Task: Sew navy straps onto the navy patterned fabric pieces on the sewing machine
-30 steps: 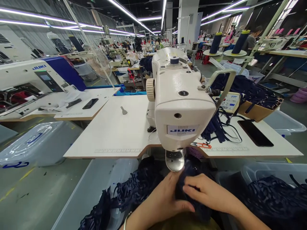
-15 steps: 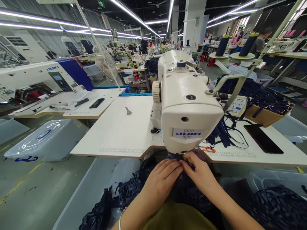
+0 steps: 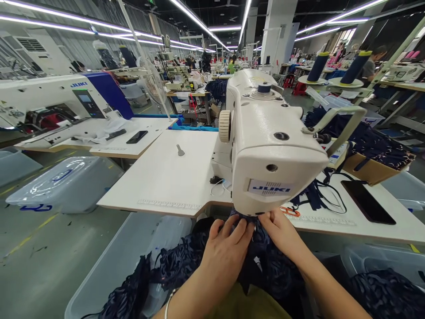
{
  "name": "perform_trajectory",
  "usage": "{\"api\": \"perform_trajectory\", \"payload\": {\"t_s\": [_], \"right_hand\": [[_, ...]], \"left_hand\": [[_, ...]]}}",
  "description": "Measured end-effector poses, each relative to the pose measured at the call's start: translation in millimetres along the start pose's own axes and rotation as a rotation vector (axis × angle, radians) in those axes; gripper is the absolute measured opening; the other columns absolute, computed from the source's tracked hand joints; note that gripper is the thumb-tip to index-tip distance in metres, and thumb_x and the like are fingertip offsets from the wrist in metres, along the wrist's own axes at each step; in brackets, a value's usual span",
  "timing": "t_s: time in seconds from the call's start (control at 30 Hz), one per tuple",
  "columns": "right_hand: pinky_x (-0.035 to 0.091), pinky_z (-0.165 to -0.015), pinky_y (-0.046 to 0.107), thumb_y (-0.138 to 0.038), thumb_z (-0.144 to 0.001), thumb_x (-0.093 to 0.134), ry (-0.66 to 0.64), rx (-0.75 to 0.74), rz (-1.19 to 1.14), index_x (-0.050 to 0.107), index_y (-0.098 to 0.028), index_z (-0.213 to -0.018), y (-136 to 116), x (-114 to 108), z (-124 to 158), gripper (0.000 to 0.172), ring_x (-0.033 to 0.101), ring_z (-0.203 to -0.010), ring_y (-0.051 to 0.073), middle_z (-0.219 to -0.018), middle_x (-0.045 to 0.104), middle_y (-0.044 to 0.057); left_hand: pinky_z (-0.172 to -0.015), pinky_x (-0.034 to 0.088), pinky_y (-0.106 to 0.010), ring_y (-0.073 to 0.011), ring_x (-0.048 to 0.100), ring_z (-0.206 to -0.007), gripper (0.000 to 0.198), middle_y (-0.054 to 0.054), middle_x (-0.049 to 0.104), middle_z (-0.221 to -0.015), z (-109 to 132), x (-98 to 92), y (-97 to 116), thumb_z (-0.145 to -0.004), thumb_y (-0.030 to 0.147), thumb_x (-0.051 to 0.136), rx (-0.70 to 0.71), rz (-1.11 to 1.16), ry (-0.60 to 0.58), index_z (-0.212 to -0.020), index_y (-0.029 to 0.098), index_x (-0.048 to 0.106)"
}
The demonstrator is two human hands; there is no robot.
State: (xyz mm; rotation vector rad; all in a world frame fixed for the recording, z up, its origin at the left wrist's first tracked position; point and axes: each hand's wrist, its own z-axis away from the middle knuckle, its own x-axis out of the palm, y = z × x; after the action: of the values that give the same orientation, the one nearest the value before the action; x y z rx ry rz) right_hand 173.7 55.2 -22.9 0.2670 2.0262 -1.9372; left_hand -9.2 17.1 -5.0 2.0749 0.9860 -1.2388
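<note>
A white JUKI sewing machine (image 3: 277, 155) stands in front of me, its head overhanging the near table edge. Just beneath that head, navy patterned fabric (image 3: 265, 252) hangs down towards my lap. My left hand (image 3: 227, 248) has its fingers bent over the fabric and presses it close to the machine. To its right, my right hand (image 3: 280, 230) pinches the fabric's upper edge, its fingertips partly covered by the machine head. The needle area is hidden behind the head.
An orange thread snipper (image 3: 290, 212), navy straps (image 3: 310, 195) and a black phone (image 3: 367, 201) lie on the right. A flat metal piece (image 3: 180, 150) rests on the left of the white table (image 3: 166, 181). Below, a clear bin (image 3: 99, 274) holds more navy fabric.
My left hand has spread its fingers a little over the fabric. My right hand has gone forward, further under the machine head. The view has shifted slightly, and more fabric shows between my arms.
</note>
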Motion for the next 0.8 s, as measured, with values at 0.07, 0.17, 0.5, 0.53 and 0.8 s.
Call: {"api": "perform_trajectory", "payload": {"t_s": [0.07, 0.17, 0.5, 0.53, 0.8], "right_hand": [[0.035, -0.055, 0.024, -0.038, -0.092, 0.042, 0.032, -0.016, 0.144, 0.048, -0.021, -0.092, 0.1, -2.1, -2.4, 0.018, 0.045, -0.056, 0.014, -0.06, 0.046, -0.006], [0.034, -0.054, 0.025, -0.037, -0.092, 0.04, 0.046, -0.033, 0.291, 0.049, -0.02, -0.087, 0.1, -3.2, -5.8, 0.02, 0.047, -0.056, 0.015, -0.063, 0.051, -0.004], [0.038, -0.058, 0.027, -0.036, -0.09, 0.04, 0.032, -0.045, 0.406, 0.055, -0.02, -0.079, 7.0, -2.0, -14.5, 0.025, 0.056, -0.066, 0.02, -0.069, 0.061, 0.002], [0.038, -0.058, 0.027, -0.037, -0.091, 0.04, 0.031, -0.04, 0.415, 0.055, -0.02, -0.077, 6.5, -2.1, -14.9, 0.027, 0.055, -0.065, 0.02, -0.069, 0.061, 0.002], [0.042, -0.062, 0.029, -0.033, -0.09, 0.042, 0.039, -0.13, 0.414, 0.059, -0.022, -0.083, 7.1, -3.8, -18.6, 0.021, 0.061, -0.069, 0.023, -0.064, 0.063, 0.003]], "left_hand": [[-0.093, 0.032, -0.037, -0.0193, 0.054, -0.114, 0.03, -0.002, 0.063, -0.114, -0.4, 1.1, 2.5, -0.093, 0.016, 0.047, -0.024, -0.043, 0.017, -0.12, 0.024, 0.055], [-0.093, 0.032, -0.037, -0.0196, 0.054, -0.114, 0.032, -0.002, 0.062, -0.114, -0.5, 2.5, 5.4, -0.091, 0.014, 0.052, -0.05, -0.101, -0.01, -0.12, 0.024, 0.055], [-0.092, 0.032, -0.037, -0.022, 0.054, -0.112, 0.035, -0.003, 0.061, -0.111, -1.6, 5.2, 10.3, -0.089, 0.011, 0.05, -0.058, -0.168, -0.016, -0.122, 0.02, 0.054], [-0.092, 0.032, -0.038, -0.0225, 0.054, -0.112, 0.036, -0.003, 0.061, -0.111, -1.8, 5.0, 10.8, -0.088, 0.011, 0.049, -0.056, -0.168, -0.015, -0.122, 0.02, 0.054], [-0.091, 0.034, -0.038, -0.0242, 0.056, -0.109, 0.036, -0.007, 0.061, -0.107, -3.2, 6.7, 13.7, -0.087, 0.009, 0.047, -0.045, -0.221, 0.019, -0.122, 0.018, 0.055]]}}
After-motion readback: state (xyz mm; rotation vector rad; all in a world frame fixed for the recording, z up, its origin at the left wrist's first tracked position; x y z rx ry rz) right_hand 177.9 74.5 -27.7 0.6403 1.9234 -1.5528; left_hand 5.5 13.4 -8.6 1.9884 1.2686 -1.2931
